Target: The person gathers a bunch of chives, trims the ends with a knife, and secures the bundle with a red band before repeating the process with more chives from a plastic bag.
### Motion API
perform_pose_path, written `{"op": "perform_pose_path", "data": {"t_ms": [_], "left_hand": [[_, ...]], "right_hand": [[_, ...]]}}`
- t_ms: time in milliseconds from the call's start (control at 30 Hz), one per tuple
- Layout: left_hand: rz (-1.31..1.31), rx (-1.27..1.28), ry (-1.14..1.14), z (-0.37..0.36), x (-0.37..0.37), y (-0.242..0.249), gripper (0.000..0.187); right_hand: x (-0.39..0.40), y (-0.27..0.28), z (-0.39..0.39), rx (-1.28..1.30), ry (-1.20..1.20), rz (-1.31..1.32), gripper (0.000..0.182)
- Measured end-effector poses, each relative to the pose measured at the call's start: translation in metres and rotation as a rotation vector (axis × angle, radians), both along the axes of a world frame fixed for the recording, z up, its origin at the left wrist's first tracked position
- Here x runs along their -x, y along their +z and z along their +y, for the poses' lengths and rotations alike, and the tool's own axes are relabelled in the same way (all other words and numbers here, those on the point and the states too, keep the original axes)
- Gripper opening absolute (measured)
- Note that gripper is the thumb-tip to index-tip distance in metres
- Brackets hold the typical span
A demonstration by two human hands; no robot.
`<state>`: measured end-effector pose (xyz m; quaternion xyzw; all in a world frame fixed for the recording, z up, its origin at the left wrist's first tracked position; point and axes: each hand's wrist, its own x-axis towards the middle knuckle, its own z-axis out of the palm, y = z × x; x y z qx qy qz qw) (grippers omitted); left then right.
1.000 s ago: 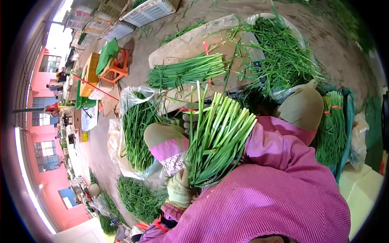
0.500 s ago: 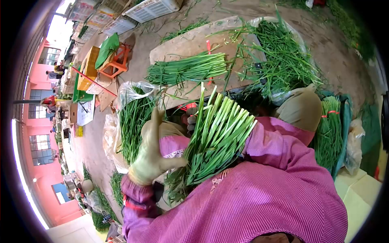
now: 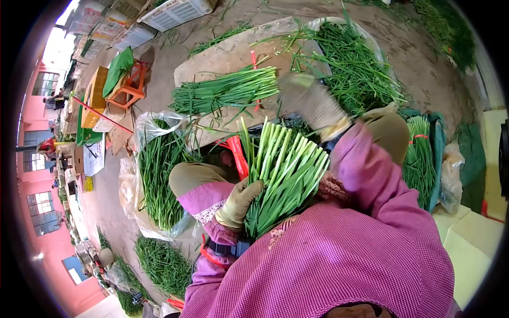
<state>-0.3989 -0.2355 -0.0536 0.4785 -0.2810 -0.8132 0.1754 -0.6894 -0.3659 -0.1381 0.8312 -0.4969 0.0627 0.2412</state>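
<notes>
In the head view a large bunch of green stalks [image 3: 283, 175] rests on my lap, its pale cut ends fanned upward. My left hand [image 3: 240, 203], in a tan glove, is closed round the left side of this bunch. Gloved too, my right hand [image 3: 313, 103] is smeared by motion above the bunch's right side, over the edge of the board; its fingers cannot be made out. Red strips [image 3: 238, 157] hang just left of the stalk ends. Farther forward, another green bunch [image 3: 228, 90] lies on the board [image 3: 207, 62], with a red strip [image 3: 255, 63] under it.
Loose greens [image 3: 352, 66] lie in plastic at the front right. A plastic bag of greens [image 3: 161, 180] stands at my left. Bunches with red ties [image 3: 420, 159] stand at the right. An orange stool [image 3: 132, 87] and white crates [image 3: 177, 13] are at the upper left.
My left hand has moved from open beside the bunch to closed round its side. My right hand has come out from behind the stalks, up and right. The red strips show more.
</notes>
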Motion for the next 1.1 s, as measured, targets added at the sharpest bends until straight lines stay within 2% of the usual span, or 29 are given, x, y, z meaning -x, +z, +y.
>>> {"op": "perform_pose_path", "data": {"t_ms": [67,100,167,200,267,333,400,433,467,533,600,700,733,800,833,867,933,967,1000,1067,1100], "left_hand": [[0.037,0.007,0.102,0.003,0.001,-0.001,0.035],[-0.007,0.037,0.120,0.005,0.001,-0.006,0.033],[-0.046,0.071,0.146,0.010,-0.001,-0.014,0.032],[-0.086,0.117,0.172,0.010,0.000,-0.018,0.031],[-0.088,0.168,0.174,0.011,0.001,-0.020,0.029],[-0.165,0.174,0.210,0.012,0.002,-0.016,0.028],[-0.178,0.186,0.216,0.012,0.004,-0.010,0.028],[-0.185,0.190,0.237,0.013,0.006,-0.008,0.029],[-0.191,0.194,0.259,0.014,0.006,-0.006,0.029],[-0.178,0.193,0.246,0.014,0.004,-0.007,0.031],[-0.160,0.189,0.259,0.018,0.002,-0.014,0.032],[-0.164,0.226,0.249,0.018,0.005,-0.008,0.032],[-0.182,0.244,0.231,0.017,0.006,-0.003,0.032],[-0.240,0.273,0.199,0.016,0.009,0.004,0.033],[-0.298,0.298,0.163,0.017,0.010,0.006,0.035],[-0.301,0.295,0.165,0.017,0.012,0.007,0.035],[-0.252,0.302,0.169,0.017,0.015,0.009,0.035],[-0.268,0.266,0.106,0.016,0.007,-0.002,0.037],[-0.267,0.270,0.107,0.017,0.005,-0.010,0.037],[-0.096,0.227,0.230,0.020,0.003,-0.020,0.030],[-0.101,0.221,0.229,0.020,0.006,-0.013,0.031]], "right_hand": [[0.051,0.072,0.003,0.161,-0.131,0.835,0.039],[0.061,0.070,-0.002,0.161,-0.128,0.841,0.039],[0.074,0.066,-0.008,-0.246,-0.673,-0.787,0.059],[0.064,0.090,0.006,-0.244,-0.675,-0.781,0.059],[0.030,0.158,0.055,-0.696,-0.404,-1.062,0.040],[0.017,0.127,0.071,-0.618,-0.187,-0.883,0.055],[-0.006,0.132,0.090,-0.556,-0.133,-0.477,0.069],[-0.012,0.120,0.093,-0.641,-0.166,-0.313,0.066],[-0.013,0.116,0.097,-0.640,-0.167,-0.313,0.066],[-0.013,0.111,0.102,-0.837,-0.230,-0.315,0.067],[-0.012,0.104,0.103,-0.877,-0.255,-0.347,0.066],[-0.006,0.092,0.091,-1.122,-0.182,-0.634,0.049],[-0.007,0.095,0.088,-1.122,-0.182,-0.633,0.049],[-0.009,0.099,0.081,-0.806,-0.404,-0.585,0.052],[-0.004,0.076,0.076,-0.400,-0.335,-0.662,0.049],[-0.006,0.085,0.071,-0.404,-0.334,-0.663,0.049],[-0.010,0.114,0.061,-0.612,-0.215,-0.683,0.043],[-0.009,0.098,0.049,-0.715,-0.053,-0.652,0.043],[-0.016,0.113,0.041,-1.113,-0.242,-0.678,0.047],[-0.022,0.085,0.038,-1.252,-0.096,-0.960,0.029],[-0.018,0.066,0.038,-1.029,0.283,-0.827,0.023]]}}
